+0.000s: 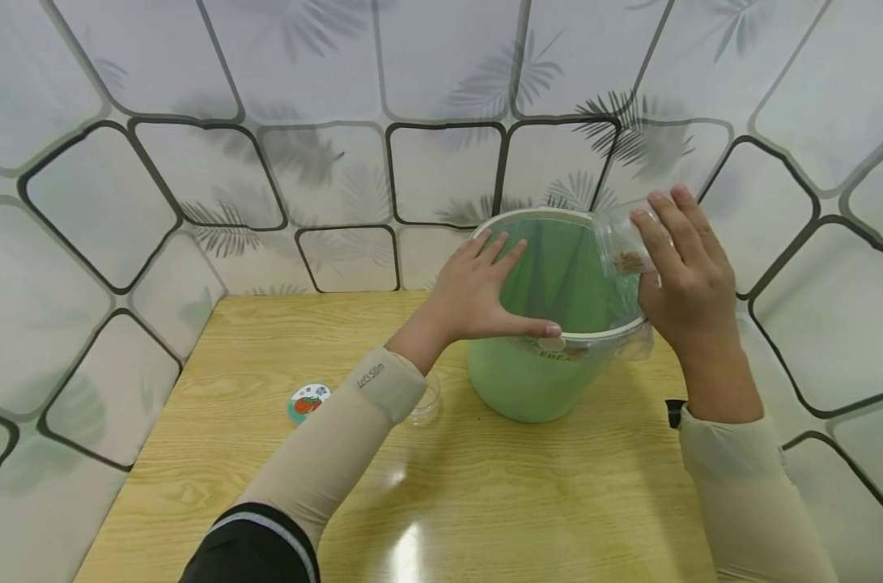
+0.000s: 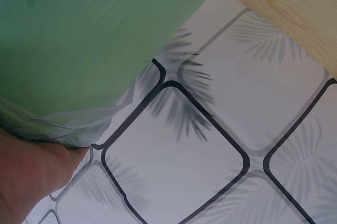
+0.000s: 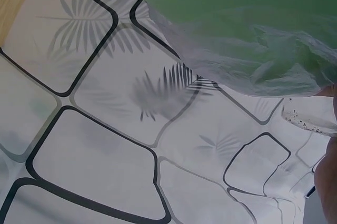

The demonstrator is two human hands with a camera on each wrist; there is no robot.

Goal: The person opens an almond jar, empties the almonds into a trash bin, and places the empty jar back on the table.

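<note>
A light green trash bin (image 1: pixel 521 380), lined with a clear plastic bag (image 1: pixel 636 343), stands on the table. My left hand (image 1: pixel 470 295) rests on its left rim, fingers spread and thumb stretched along the near rim. In my right hand (image 1: pixel 692 283) I grip a clear plastic jar (image 1: pixel 616 231), tilted over the bin's right rim with its mouth toward the inside. Brown crumbs (image 1: pixel 628 261) lie in the jar. The right wrist view shows dark specks on the jar (image 3: pixel 308 116) below the bag's edge. How deep the bin is filled cannot be made out.
Left of the bin, partly behind my left forearm, a clear round lid or dish (image 1: pixel 428 405) lies on the wooden table (image 1: pixel 521 502). Farther left is a round disc with a tomato picture (image 1: pixel 308 402). A patterned wall covering (image 1: pixel 324 186) surrounds the table's back and sides.
</note>
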